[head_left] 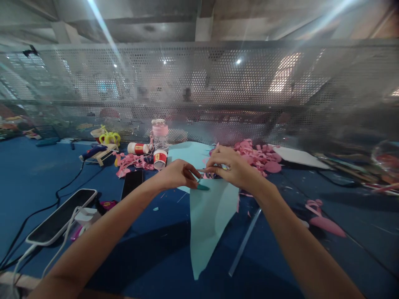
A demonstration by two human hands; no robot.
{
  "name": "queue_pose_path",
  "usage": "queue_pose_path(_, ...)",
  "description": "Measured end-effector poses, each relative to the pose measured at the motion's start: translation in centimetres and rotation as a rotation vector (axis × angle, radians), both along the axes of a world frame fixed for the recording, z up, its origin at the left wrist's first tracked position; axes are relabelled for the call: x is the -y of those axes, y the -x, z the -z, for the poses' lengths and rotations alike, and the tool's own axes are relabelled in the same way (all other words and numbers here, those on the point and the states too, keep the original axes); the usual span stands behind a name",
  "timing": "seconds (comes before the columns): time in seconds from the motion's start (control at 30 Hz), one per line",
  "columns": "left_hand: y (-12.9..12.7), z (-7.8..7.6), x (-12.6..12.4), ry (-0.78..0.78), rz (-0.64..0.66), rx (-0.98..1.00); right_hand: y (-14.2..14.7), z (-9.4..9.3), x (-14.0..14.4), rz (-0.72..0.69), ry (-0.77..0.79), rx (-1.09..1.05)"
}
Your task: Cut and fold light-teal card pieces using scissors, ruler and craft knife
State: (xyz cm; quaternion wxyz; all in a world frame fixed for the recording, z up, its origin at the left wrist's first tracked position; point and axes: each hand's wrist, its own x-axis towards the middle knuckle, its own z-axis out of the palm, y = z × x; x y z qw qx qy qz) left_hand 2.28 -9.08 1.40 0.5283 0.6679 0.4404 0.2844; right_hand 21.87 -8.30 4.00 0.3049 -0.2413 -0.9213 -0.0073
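Observation:
A pale teal sheet, thin like craft foam or paper, hangs down over the blue table and narrows to a point toward me. My left hand is closed in a pinch at its upper left edge. Just below those fingers shows a small darker teal patch; whether it is a separate piece or a curled part, I cannot tell. My right hand has its thumb and fingers pinched at the sheet's top edge, close to my left fingertips. Behind the hands lies another, lighter blue sheet.
Pink foam scraps are heaped behind my right hand. Left of centre stand a bottle and a paper cup. A glue gun, a phone with cables, and a clear strip lie around. A perforated metal screen closes the back.

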Motion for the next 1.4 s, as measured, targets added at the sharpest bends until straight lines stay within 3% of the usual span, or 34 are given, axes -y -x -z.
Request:
queue_pose_path(0.3,0.2,-0.1,-0.1,0.14,0.103,0.12,0.2,0.2,0.2,-0.095,0.003,-0.117)
queue_pose_path(0.53,0.1,-0.1,0.3,0.085,0.093,0.064,0.0,-0.1,0.3,-0.076,0.022,-0.079)
queue_pose_path(0.67,0.1,-0.2,0.4,0.094,0.102,0.082,0.0,-0.5,0.9,0.002,0.027,0.014)
queue_pose_path(0.87,0.2,1.0,-0.3,0.032,0.063,0.129,1.3,-0.3,2.5,0.231,-0.243,0.178)
queue_pose_path(0.97,0.2,1.4,-0.5,0.065,0.037,0.164,1.9,0.1,2.9,0.289,-0.297,0.167)
queue_pose_path(1.23,-0.1,0.3,0.1,0.043,-0.051,0.048,2.4,0.9,2.6,0.272,-0.203,0.211)
queue_pose_path(1.4,0.0,0.9,-0.3,0.029,-0.039,0.049,2.4,1.1,2.2,0.26,-0.11,0.192)
